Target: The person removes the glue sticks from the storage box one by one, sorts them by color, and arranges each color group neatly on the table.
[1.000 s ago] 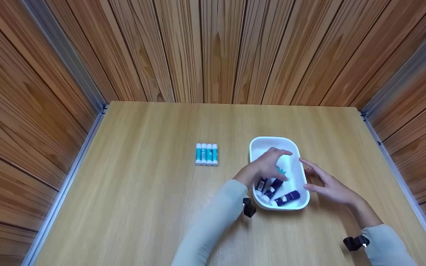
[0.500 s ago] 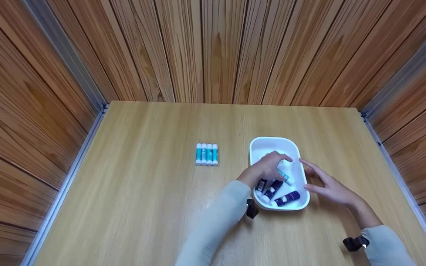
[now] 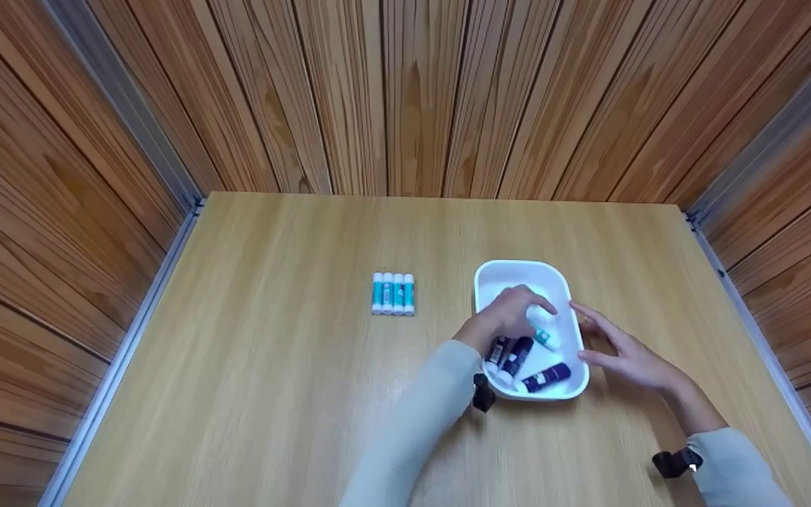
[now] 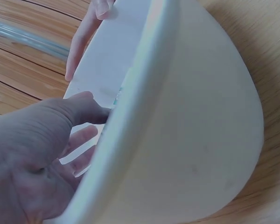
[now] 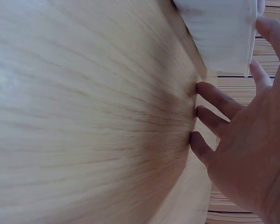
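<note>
A white plastic bin (image 3: 564, 384) stands right of centre on the table. My left hand (image 3: 511, 313) reaches down into it and pinches a white-and-teal glue stick (image 3: 543, 339); in the left wrist view the thumb (image 4: 91, 111) lies against the stick, while the bin wall hides much of the grip. Several dark purple glue sticks (image 3: 548, 378) with white ends lie in the near part of the bin. Beside the bin's right side, my right hand (image 3: 627, 358) has its fingers spread. Two of its fingertips touch the rim, and others rest on the table in the right wrist view.
Several white-and-teal glue sticks (image 3: 393, 294) lie side by side in a row on the wooden table (image 3: 272, 366), left of the bin. Wood-panelled walls (image 3: 412, 98) with metal corner strips enclose the table at the back and sides.
My left hand has settled lower in the bin, its fingers closing in. The teal glue stick beneath it shows more and has shifted slightly. The right hand and bin stay put.
</note>
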Motion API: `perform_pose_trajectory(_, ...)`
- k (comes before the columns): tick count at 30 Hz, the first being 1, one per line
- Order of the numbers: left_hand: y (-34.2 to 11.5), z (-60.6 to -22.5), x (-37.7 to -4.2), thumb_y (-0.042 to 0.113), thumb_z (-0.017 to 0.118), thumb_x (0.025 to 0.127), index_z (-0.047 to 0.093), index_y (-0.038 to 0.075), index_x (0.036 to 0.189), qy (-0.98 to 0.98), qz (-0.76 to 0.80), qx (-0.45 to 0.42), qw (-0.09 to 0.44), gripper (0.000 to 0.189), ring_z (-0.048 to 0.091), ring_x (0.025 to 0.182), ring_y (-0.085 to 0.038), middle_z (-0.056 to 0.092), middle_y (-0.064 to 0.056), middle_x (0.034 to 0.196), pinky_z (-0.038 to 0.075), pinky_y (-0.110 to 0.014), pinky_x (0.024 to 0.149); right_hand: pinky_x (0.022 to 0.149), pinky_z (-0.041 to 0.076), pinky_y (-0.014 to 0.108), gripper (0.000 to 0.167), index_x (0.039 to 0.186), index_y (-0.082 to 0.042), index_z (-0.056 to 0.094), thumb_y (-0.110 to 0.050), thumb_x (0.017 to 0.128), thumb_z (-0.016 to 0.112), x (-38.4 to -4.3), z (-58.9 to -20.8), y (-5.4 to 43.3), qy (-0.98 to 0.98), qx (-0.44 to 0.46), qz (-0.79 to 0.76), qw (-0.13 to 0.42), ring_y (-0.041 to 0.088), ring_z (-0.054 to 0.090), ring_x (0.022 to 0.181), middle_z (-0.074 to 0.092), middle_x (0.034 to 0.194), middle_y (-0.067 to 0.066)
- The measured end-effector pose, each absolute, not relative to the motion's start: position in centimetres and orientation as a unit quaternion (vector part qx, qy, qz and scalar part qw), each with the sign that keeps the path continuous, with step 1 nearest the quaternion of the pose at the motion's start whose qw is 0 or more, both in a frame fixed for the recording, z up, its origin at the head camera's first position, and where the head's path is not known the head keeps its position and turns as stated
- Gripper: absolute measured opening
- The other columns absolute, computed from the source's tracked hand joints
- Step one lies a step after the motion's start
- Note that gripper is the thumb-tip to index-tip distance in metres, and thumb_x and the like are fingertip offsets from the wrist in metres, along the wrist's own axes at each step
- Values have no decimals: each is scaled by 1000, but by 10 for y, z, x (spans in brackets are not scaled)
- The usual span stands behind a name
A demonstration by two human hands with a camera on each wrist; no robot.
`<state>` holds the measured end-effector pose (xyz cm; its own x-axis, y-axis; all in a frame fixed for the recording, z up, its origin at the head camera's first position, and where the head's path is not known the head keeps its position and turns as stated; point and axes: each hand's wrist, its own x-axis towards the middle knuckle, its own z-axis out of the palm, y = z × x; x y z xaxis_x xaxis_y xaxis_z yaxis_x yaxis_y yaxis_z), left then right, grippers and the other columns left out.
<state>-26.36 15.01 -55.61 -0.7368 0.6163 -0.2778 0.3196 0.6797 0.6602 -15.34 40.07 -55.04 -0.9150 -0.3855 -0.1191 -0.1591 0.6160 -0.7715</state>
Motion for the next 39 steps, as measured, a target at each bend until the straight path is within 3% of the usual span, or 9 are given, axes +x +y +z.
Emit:
perform_pose_trajectory(2, 150, -556, -263, 13, 84, 101, 81, 41, 138, 885, 301, 256, 247, 46, 57, 142, -8, 69, 11, 152, 41, -29, 131, 125, 37, 81, 82, 181, -20, 24, -22, 112, 69, -153, -550, 401, 890, -153, -407, 136, 13, 52, 148, 57, 161, 23)
perform_pose_trajectory(4, 149, -552, -261, 11, 82, 102, 81, 42, 137, 887, 303, 236, 256, 46, 57, 137, -8, 68, 9, 151, 44, -29, 128, 125, 38, 79, 82, 181, -20, 25, -22, 112, 69, -153, -550, 400, 892, -154, -403, 133, 11, 52, 148, 58, 161, 22)
perform_pose_trajectory(10, 151, -548, -258, 4, 74, 105, 75, 41, 146, 892, 296, 211, 269, 55, 63, 125, -7, 73, 8, 146, 53, -23, 116, 125, 29, 89, 83, 181, -17, 22, -19, 112, 68, -154, -550, 401, 883, -161, -419, 141, 54, 44, 158, 49, 170, 30)
perform_pose_trajectory(13, 147, -541, -252, 3, 71, 107, 72, 36, 152, 892, 298, 214, 265, 56, 67, 126, -8, 76, 6, 145, 55, -24, 116, 124, 23, 93, 83, 181, -17, 20, -18, 113, 67, -154, -551, 402, 878, -159, -426, 148, 61, 36, 162, 41, 175, 33)
perform_pose_trajectory(22, 151, -547, -254, 12, 76, 105, 63, 34, 160, 914, 278, 180, 234, 60, 67, 111, -7, 75, 8, 128, 57, -22, 100, 124, 21, 93, 83, 182, -19, 19, -20, 113, 66, -153, -551, 402, 878, -152, -427, 153, 62, 35, 163, 39, 177, 33)
perform_pose_trajectory(31, 151, -540, -245, 12, 77, 104, 54, 30, 166, 939, 270, 114, 179, 68, 61, 122, -15, 68, -2, 147, 56, -28, 112, 126, 21, 91, 83, 181, -20, 21, -23, 113, 68, -152, -550, 399, 880, -137, -427, 157, 59, 36, 164, 44, 174, 32)
perform_pose_trajectory(36, 153, -539, -243, 18, 77, 107, 52, 28, 168, 935, 296, 77, 178, 66, 62, 119, -16, 69, -3, 142, 57, -30, 111, 126, 19, 92, 83, 181, -20, 20, -25, 113, 67, -152, -551, 399, 880, -135, -427, 161, 59, 34, 164, 41, 176, 31)
perform_pose_trajectory(39, 153, -537, -243, 23, 83, 104, 47, 30, 171, 929, 308, 74, 194, 76, 64, 118, -16, 71, -3, 140, 57, -32, 111, 125, 18, 93, 83, 182, -21, 20, -25, 113, 67, -152, -551, 399, 880, -137, -426, 158, 60, 34, 164, 40, 177, 30)
